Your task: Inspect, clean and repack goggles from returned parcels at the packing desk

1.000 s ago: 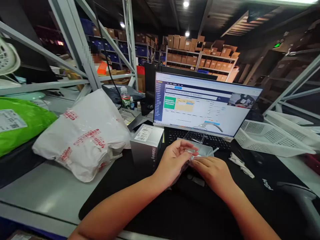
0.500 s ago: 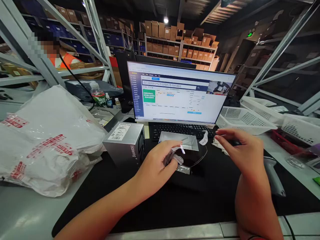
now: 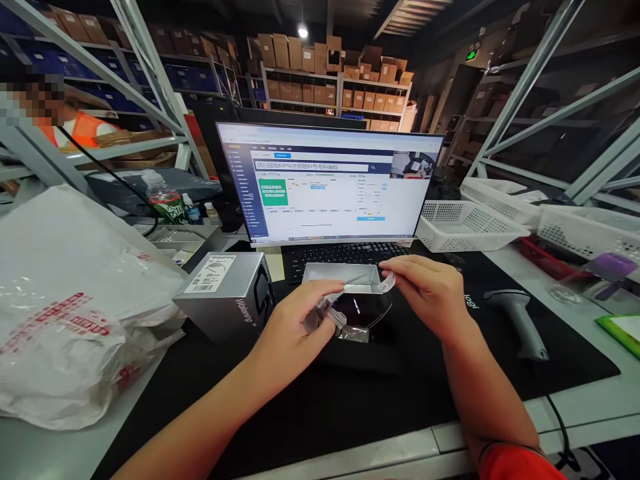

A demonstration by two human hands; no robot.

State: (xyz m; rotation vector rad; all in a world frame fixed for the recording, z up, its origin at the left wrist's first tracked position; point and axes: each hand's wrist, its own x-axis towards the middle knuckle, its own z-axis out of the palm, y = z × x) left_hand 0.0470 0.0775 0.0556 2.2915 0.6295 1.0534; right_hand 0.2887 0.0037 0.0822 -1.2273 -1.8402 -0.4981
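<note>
My left hand point(image 3: 295, 320) is closed, thumb and fingers pinching a grey, plastic-wrapped end of a visor-like item point(image 3: 375, 321) with a thin curved rim. Its exact kind is unclear against the black mat. At the item's other end, my right hand point(image 3: 430, 290) pinches a whitish translucent wrap point(image 3: 387, 283) between thumb and fingertips. Behind the hands sits an open silver-white box part point(image 3: 341, 273), partly covered by the left fingers. To the left of my left hand stands a silver carton point(image 3: 220, 293) marked "Wakening".
A monitor point(image 3: 320, 193) and keyboard point(image 3: 345, 253) stand behind. On the left lies a big white plastic bag point(image 3: 75, 287). A barcode scanner point(image 3: 520, 320) rests on the black mat point(image 3: 400, 420). White baskets point(image 3: 470, 230) line the right. A person in an orange vest point(image 3: 85, 130) is far left.
My right hand has moved left and closed on the whitish wrap, which it was apart from before. My left hand keeps its pinch. The whole view has turned slightly right.
</note>
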